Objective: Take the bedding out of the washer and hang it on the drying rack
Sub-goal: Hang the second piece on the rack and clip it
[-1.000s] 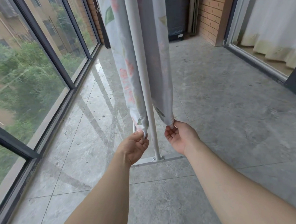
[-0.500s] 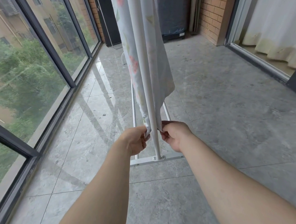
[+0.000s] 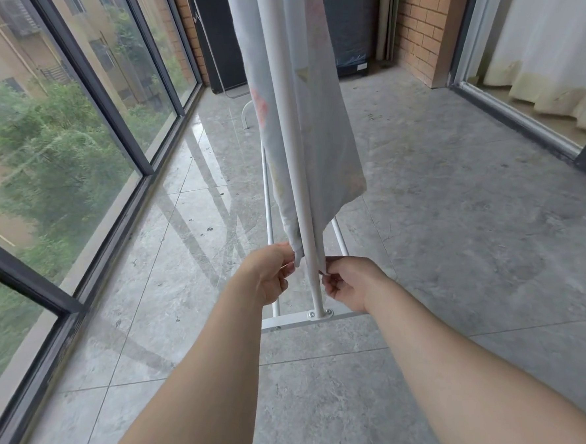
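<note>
A pale floral sheet [image 3: 328, 144] hangs down on both sides of the white drying rack's upright pole [image 3: 295, 173]. My left hand [image 3: 271, 274] pinches the sheet's lower corner just left of the pole. On the pole's right side my right hand [image 3: 350, 283] pinches the other lower corner. Both hands sit low, just above the rack's white base bar [image 3: 290, 319]. The dark washer [image 3: 352, 29] stands at the far wall, partly hidden behind the sheet.
Tall glass windows with dark frames [image 3: 102, 96] run along the left. A brick wall [image 3: 420, 25] and a sliding door with a pale curtain [image 3: 542, 52] are on the right. A black cabinet [image 3: 218, 37] stands at the back. Grey floor tiles [image 3: 455, 212] spread all round the rack.
My hands have come closer together at the pole, drawing the two hanging corners in. The view has shifted slightly, showing more of the rack's base rails.
</note>
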A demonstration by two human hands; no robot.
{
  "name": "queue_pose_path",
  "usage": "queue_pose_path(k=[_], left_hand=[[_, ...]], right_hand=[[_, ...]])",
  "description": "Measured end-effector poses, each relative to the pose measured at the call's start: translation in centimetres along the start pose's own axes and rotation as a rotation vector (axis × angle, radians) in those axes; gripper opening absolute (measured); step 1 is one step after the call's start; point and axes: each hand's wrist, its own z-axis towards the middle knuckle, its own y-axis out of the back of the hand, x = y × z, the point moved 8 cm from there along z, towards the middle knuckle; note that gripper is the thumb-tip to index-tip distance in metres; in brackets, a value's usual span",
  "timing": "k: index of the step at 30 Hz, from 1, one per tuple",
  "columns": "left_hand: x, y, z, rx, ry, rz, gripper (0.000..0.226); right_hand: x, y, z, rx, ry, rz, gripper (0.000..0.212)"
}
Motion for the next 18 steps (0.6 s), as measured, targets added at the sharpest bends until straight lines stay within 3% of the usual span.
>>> queue_pose_path(k=[6, 18], left_hand=[[1.2, 0.0, 0.7, -0.029, 0.047, 0.076, 0.05], [0.4, -0.4, 1.1, -0.04, 0.101, 0.214, 0.028]], right_hand=[[0.7, -1.0, -0.4, 0.029, 0.048, -0.096, 0.021], [1.3, -0.3, -0.8, -0.075, 0.057, -0.258, 0.011]])
